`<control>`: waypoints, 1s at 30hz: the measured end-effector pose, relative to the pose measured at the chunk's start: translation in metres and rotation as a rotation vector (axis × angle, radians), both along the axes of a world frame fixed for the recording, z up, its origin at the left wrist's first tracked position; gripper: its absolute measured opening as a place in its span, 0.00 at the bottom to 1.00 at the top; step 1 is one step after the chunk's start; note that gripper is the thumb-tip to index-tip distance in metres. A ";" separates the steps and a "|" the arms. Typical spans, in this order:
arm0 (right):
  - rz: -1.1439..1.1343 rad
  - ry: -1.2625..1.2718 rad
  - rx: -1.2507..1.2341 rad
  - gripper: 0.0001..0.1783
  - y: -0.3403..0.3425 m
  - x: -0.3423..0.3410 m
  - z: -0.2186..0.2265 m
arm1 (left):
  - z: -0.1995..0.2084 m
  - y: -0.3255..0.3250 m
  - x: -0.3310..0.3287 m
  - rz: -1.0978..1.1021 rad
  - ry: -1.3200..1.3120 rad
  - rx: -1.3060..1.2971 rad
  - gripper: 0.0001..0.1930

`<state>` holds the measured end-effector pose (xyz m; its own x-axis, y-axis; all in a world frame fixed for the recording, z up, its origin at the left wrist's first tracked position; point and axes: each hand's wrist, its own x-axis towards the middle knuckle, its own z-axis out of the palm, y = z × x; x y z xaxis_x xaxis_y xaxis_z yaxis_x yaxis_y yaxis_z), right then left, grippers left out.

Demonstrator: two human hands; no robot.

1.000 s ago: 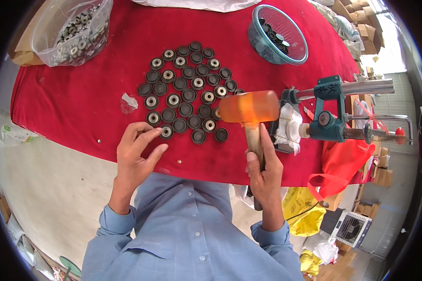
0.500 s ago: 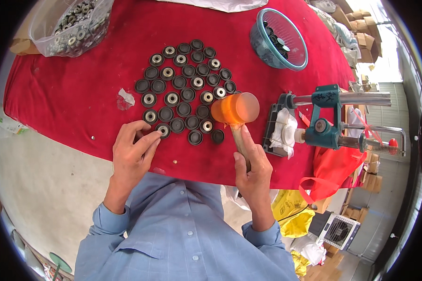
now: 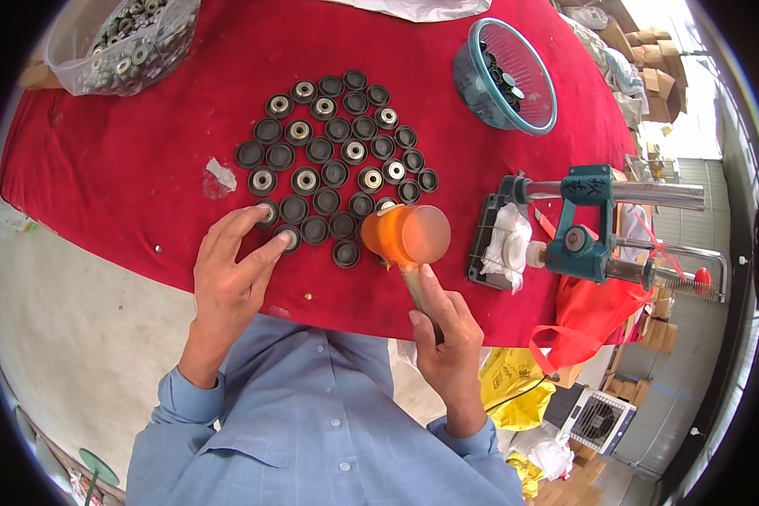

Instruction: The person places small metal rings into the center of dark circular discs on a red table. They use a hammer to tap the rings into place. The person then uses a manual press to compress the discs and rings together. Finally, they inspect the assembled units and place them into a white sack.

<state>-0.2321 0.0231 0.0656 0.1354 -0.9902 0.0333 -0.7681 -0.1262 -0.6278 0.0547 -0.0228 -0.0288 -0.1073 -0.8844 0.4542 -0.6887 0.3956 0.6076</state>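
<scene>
My right hand (image 3: 451, 346) grips the wooden handle (image 3: 422, 297) of a mallet with an orange head (image 3: 405, 234). The head hangs over the right front of a group of round black caps (image 3: 335, 173), hiding some of them. Several caps hold a silver ring-shaped bearing (image 3: 305, 180); others have none. At the group's front left, my left hand (image 3: 232, 274) has its fingers apart. One fingertip touches a bearing-filled cap (image 3: 266, 213), and the thumb rests at another such cap (image 3: 288, 239) just nearer to me.
A clear plastic tub (image 3: 156, 63) of bearings stands far left on the red cloth (image 3: 143, 169). A blue-green basket (image 3: 472, 84) with black caps is at the far right. Nearer on the right stands a green hand press (image 3: 586, 223), with a red bag (image 3: 594, 316) beside it.
My left fingers have spread, one fingertip reaching to the cap behind. The mallet has moved left and a little nearer to me, uncovering a cap at the group's right edge.
</scene>
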 end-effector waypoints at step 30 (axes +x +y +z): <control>0.012 -0.033 -0.456 0.34 -0.128 0.011 -0.013 | 0.005 -0.003 -0.002 0.046 0.021 0.014 0.17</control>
